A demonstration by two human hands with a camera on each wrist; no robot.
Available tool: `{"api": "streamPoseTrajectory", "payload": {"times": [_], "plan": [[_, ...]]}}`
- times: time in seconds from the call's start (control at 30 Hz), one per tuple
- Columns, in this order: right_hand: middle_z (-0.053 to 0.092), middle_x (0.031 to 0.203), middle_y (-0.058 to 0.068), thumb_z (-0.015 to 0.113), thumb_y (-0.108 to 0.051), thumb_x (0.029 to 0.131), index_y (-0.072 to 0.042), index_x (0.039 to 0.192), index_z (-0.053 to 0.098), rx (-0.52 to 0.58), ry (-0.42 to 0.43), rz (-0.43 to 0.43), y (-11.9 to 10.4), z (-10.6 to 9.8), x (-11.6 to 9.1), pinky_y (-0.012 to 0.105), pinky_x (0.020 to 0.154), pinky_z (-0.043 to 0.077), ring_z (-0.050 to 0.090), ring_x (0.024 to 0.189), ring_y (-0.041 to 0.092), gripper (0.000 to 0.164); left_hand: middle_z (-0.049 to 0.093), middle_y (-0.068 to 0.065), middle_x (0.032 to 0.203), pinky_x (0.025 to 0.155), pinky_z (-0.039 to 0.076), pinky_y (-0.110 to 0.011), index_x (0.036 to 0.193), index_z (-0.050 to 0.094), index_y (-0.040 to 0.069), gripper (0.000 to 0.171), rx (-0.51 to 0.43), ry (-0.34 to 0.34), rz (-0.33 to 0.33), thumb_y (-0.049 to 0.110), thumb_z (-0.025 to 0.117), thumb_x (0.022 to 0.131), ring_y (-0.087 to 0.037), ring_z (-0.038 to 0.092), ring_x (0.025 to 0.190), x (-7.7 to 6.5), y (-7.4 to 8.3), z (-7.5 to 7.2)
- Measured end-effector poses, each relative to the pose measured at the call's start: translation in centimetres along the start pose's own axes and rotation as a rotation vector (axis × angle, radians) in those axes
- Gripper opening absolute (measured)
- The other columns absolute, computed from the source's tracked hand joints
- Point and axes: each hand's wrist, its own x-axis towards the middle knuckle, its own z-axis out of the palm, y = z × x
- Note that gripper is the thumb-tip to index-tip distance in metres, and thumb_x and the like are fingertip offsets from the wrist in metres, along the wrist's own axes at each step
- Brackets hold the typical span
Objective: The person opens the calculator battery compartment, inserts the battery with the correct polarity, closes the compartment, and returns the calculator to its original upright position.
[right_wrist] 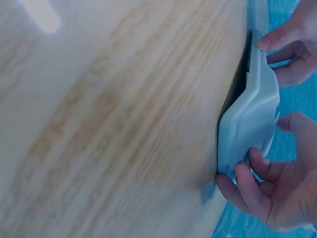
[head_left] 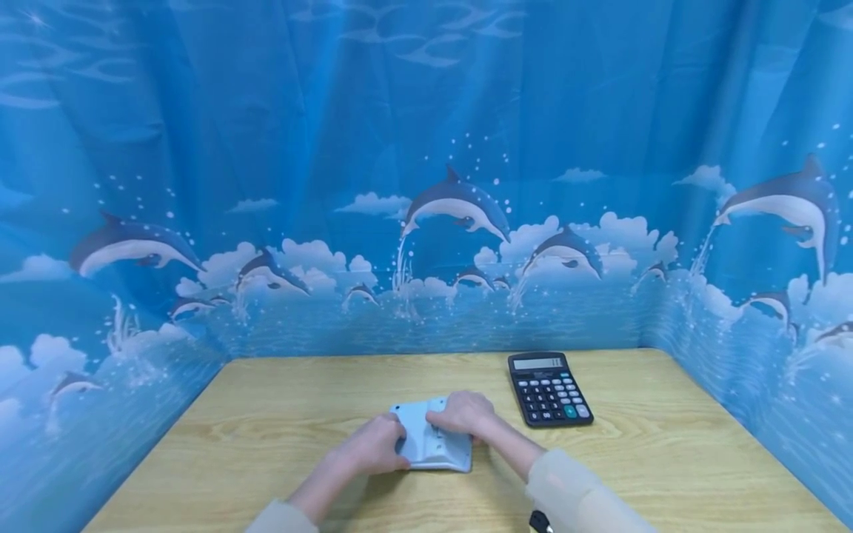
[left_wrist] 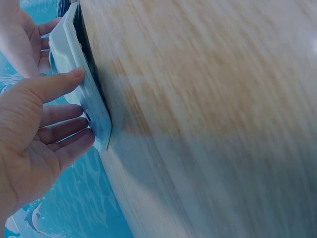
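Note:
A pale blue calculator point(head_left: 416, 433) lies face down on the table, its back with a raised section and small corner holes turned up. My left hand point(head_left: 376, 446) holds its left side; the left wrist view shows the thumb point(left_wrist: 62, 84) on the near edge and the other fingers along the side. My right hand point(head_left: 466, 413) grips the right side, the thumb on the back by the raised section. In the right wrist view, curled fingers point(right_wrist: 247, 191) of that hand meet the calculator's edge close to the tabletop.
A black calculator point(head_left: 550, 390) lies face up to the right, beyond my right forearm. A small black object point(head_left: 540, 521) shows beside the right sleeve at the near edge of the view. Blue dolphin-print curtain point(head_left: 426, 318) surrounds the wooden table point(head_left: 280, 414) at the back and sides.

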Motion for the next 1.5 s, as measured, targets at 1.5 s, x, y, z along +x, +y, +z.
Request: {"api": "streamPoseTrajectory", "payload": {"times": [1.5], "plan": [[0.054, 0.06, 0.002, 0.059, -0.012, 0.085, -0.004, 0.069, 0.061, 0.243, -0.024, -0.122, 5.1, -6.1, -0.9, 0.027, 0.049, 0.046, 0.052, 0.055, 0.015, 0.019, 0.057, -0.004, 0.086, 0.064, 0.047, -0.025, 0.098, 0.067, 0.0, 0.04, -0.046, -0.023, -0.063, 0.027, 0.078, 0.071, -0.009, 0.052, 0.073, -0.3, 0.1, 0.1]]}}
